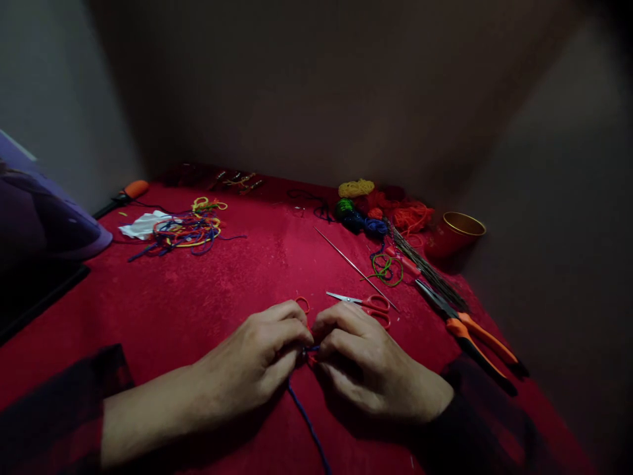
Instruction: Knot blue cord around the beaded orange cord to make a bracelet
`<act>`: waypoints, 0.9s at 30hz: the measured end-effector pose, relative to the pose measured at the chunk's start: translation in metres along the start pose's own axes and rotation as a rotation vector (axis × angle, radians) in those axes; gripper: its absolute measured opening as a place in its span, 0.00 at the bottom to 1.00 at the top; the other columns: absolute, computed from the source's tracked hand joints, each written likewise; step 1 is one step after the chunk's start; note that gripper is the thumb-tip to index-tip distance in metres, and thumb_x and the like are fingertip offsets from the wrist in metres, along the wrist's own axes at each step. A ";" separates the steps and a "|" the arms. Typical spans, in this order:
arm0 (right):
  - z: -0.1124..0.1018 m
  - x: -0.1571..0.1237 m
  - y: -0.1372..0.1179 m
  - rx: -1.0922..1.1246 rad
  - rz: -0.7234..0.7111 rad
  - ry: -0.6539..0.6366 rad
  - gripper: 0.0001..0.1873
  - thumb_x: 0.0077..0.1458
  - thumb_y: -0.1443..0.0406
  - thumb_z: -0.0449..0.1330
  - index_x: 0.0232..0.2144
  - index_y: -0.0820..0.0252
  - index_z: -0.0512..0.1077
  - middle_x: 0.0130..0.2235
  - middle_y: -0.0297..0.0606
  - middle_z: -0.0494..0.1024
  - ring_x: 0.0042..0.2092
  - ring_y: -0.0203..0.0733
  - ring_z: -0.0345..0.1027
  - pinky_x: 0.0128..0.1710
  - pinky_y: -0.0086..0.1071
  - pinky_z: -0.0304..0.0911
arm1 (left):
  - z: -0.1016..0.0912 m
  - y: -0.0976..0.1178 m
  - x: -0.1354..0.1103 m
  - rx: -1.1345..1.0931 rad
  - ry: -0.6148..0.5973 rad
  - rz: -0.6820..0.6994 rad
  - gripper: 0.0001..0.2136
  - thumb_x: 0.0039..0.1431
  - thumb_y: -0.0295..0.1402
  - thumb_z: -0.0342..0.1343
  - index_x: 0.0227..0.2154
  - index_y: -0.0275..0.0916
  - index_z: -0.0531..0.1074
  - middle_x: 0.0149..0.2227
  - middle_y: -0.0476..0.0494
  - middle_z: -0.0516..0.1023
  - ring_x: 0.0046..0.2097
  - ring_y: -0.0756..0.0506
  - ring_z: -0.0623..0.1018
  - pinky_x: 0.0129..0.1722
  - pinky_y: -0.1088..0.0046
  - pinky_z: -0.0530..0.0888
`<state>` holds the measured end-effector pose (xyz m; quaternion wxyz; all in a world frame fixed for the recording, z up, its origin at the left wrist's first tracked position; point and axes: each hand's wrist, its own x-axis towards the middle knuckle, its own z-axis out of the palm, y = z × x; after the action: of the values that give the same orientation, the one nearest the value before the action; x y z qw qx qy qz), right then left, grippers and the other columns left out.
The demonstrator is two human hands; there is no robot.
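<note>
My left hand (270, 346) and my right hand (363, 359) meet low in the middle, over a red cloth (237, 290). Both are closed, fingertips pinching a blue yarn (307, 422) whose tail hangs down between them toward me. A bit of red yarn (302, 303) loops out behind the fingers, and more red shows where the blue strand crosses. How the strands are knotted or joined is hidden by my fingers. Just beyond my right hand lie scissors (376, 303) with red handles, blades pointing left.
A long thin rod (353, 265) lies behind the scissors. At right are orange-handled pliers (472, 333), a bundle of thin sticks (428, 267) and a red cup (452, 236). Yarn balls (356, 189) sit at the back. Tangled yarn (190, 231) and white paper (143, 226) lie left. Walls enclose the table.
</note>
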<state>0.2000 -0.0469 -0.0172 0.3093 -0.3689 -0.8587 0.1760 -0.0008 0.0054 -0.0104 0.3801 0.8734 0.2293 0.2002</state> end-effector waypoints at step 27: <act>0.007 -0.001 -0.013 0.147 0.576 -0.092 0.03 0.62 0.68 0.52 0.36 0.60 0.65 0.27 0.32 0.71 0.26 0.35 0.62 0.27 0.28 0.53 | 0.012 -0.007 0.002 0.062 0.036 -0.091 0.08 0.59 0.22 0.48 0.27 0.35 0.70 0.30 0.45 0.69 0.33 0.48 0.70 0.32 0.74 0.67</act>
<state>0.1886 -0.0566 -0.0159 0.2332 -0.5657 -0.7167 0.3346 0.0056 0.0032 -0.0229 0.3576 0.8697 0.2816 0.1910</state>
